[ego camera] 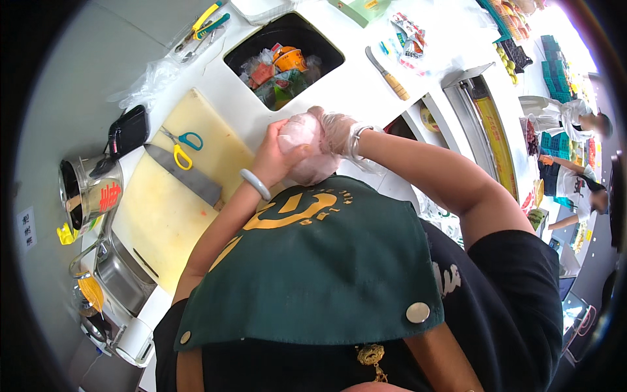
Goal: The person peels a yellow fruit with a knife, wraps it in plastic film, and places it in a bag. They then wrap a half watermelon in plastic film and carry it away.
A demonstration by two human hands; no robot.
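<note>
Just above my apron, I have a round, pale pink-white peeled fruit (300,134), which looks like a pomelo. My left hand (274,159) is bare and holds its left side, thumb across the front. In a clear plastic disposable glove, my right hand (335,130) grips its upper right side; the fingertips on the far side are hidden. Left of the fruit is a pale yellow cutting board (210,130). A wide-bladed kitchen knife (183,174) lies on it, beside scissors (179,144) with one yellow and one teal handle loop.
Beyond my hands, a counter opening holds a black waste bin (318,36) with rinds and wrappers. A wooden-handled knife (387,73) lies right of it. At left are a steel sink (125,269) and a clear container (93,186). Two people (558,115) stand far right among fruit crates.
</note>
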